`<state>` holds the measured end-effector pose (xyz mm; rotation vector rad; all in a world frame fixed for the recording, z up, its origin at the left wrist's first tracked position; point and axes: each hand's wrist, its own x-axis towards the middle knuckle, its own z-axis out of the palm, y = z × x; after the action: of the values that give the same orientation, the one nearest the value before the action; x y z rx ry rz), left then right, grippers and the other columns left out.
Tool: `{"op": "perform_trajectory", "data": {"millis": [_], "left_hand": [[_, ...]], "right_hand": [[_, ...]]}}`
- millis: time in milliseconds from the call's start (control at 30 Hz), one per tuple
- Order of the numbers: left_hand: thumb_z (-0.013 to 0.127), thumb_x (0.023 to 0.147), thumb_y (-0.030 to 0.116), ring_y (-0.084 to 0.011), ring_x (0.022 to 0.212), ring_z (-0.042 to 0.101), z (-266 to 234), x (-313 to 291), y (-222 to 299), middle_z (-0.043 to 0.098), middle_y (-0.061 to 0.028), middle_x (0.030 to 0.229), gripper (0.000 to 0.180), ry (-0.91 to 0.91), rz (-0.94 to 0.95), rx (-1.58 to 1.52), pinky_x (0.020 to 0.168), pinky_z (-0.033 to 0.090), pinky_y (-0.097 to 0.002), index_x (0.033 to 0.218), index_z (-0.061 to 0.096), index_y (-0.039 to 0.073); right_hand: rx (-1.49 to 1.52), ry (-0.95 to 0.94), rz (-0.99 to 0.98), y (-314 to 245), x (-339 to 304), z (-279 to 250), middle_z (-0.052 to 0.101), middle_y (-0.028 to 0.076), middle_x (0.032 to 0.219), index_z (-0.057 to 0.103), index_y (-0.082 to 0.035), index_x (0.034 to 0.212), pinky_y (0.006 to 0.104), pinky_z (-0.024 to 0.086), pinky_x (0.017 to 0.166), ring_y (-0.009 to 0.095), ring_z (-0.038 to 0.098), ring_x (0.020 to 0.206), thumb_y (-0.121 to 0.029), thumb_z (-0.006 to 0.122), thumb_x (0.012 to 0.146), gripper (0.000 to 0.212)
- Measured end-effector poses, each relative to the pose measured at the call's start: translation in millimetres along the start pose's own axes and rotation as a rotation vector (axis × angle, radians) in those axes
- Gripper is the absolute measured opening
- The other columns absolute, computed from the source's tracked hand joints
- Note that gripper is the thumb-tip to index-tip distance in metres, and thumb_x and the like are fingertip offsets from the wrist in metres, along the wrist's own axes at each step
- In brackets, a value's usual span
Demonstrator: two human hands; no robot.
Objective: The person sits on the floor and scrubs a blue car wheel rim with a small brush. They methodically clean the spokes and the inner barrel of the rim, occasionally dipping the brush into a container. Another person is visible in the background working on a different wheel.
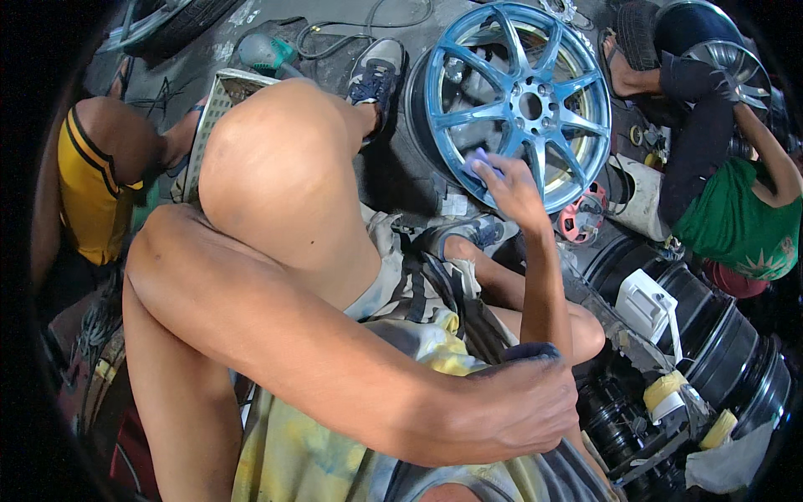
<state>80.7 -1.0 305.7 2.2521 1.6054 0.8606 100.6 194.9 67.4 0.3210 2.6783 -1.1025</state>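
Note:
In my right hand (512, 191) is a small purple piece (478, 161), pinched between thumb and fingers; whether it is cloth or abrasive sheet I cannot tell. That hand is at the lower left of a blue multi-spoke wheel rim (530, 106), in front of its outer edge. The rim's face is tilted toward me. My left arm crosses my body, and my left hand (527, 402) is closed around my right arm near the elbow. A dark blue cloth edge (535, 353) shows there, perhaps a sleeve. The left fingertips are partly hidden.
A person in green (740, 217) sits at the right, beside a chrome rim (728, 63). Black rims (669, 289) are lined up at the lower right under a white container (646, 305). A green-and-grey power tool (268, 53) lies at the far left, near another person's yellow shorts (88, 184).

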Motion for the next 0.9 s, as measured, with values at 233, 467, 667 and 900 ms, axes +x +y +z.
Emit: {"op": "perform_trajectory", "data": {"millis": [233, 467, 667, 900], "left_hand": [[0.064, 0.082, 0.019, -0.0256, 0.092, 0.064, 5, 11, 19, 0.072, -0.0079, 0.084, 0.014, -0.233, -0.101, 0.034, 0.078, 0.045, -0.0380, 0.081, 0.076, 0.012], [0.065, 0.077, 0.020, -0.0152, 0.064, 0.053, 11, 20, -2, 0.056, -0.0036, 0.065, 0.021, -0.126, 0.034, -0.022, 0.053, 0.032, -0.0311, 0.062, 0.067, 0.006], [0.065, 0.077, 0.021, -0.0151, 0.063, 0.052, 15, 24, 1, 0.056, -0.0032, 0.064, 0.021, -0.094, 0.045, -0.030, 0.053, 0.032, -0.0309, 0.062, 0.068, 0.006], [0.066, 0.075, 0.021, -0.0150, 0.064, 0.052, 13, 26, -8, 0.057, -0.0030, 0.066, 0.021, -0.142, 0.045, -0.028, 0.053, 0.032, -0.0308, 0.063, 0.069, 0.005]], "right_hand": [[-0.100, 0.149, -0.163, 26, -62, 8, 0.065, 0.018, 0.088, 0.074, 0.000, 0.102, 0.0461, 0.049, 0.074, 0.038, 0.064, 0.083, -0.009, 0.069, 0.090, 0.016], [-0.217, 0.262, -0.277, 6, -33, 29, 0.064, 0.015, 0.093, 0.071, -0.001, 0.099, 0.0471, 0.042, 0.077, 0.036, 0.061, 0.089, -0.008, 0.069, 0.087, 0.014], [-0.226, 0.275, -0.327, 22, -46, 29, 0.060, 0.010, 0.092, 0.070, -0.005, 0.100, 0.0450, 0.039, 0.076, 0.030, 0.058, 0.092, -0.008, 0.066, 0.086, 0.014], [-0.245, 0.338, -0.243, 19, -54, 35, 0.060, 0.010, 0.087, 0.070, -0.006, 0.094, 0.0440, 0.039, 0.076, 0.030, 0.061, 0.086, -0.006, 0.069, 0.085, 0.009]]}}
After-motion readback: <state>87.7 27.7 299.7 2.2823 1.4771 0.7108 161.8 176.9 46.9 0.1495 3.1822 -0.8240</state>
